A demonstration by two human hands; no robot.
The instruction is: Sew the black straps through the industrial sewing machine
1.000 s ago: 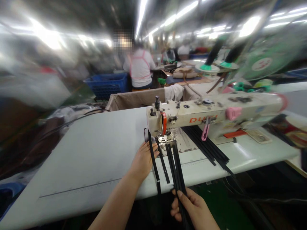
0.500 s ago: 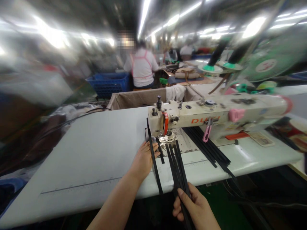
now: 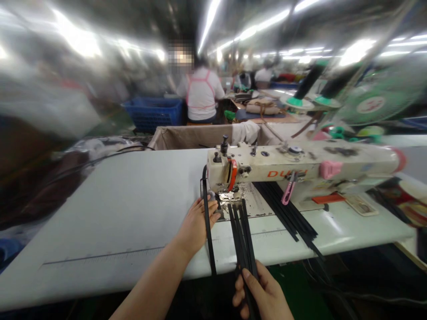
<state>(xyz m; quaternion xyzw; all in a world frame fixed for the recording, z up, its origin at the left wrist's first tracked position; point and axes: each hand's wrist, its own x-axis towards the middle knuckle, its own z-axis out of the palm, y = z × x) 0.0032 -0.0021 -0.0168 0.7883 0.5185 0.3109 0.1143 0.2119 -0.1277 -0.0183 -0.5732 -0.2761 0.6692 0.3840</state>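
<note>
My left hand (image 3: 196, 224) lies flat beside the needle plate of a sewing machine (image 3: 260, 166), fingers stretched out toward the presser foot. Across the top of those fingers runs one long black strip (image 3: 207, 222), bent over near the machine head and hanging to the table's front edge. Whether the fingertips press on anything is hard to see. My right hand (image 3: 262, 291) is closed around a bundle of black strips (image 3: 242, 240) at the table's front edge. The far ends of this bundle fan out just in front of the needle plate.
More black strips (image 3: 287, 211) lie under the machine arm. Pink thread snips (image 3: 289, 189) hang on the machine's front. Behind the white table (image 3: 133, 213) stand a cloth-lined bin (image 3: 187, 135), a blue crate (image 3: 153, 111) and a seated person (image 3: 202, 95). Thread cones (image 3: 310, 82) rise at right.
The long strip over my left hand now curves at its top. A short strip end by my left fingers no longer sticks out toward me. The view has shifted slightly.
</note>
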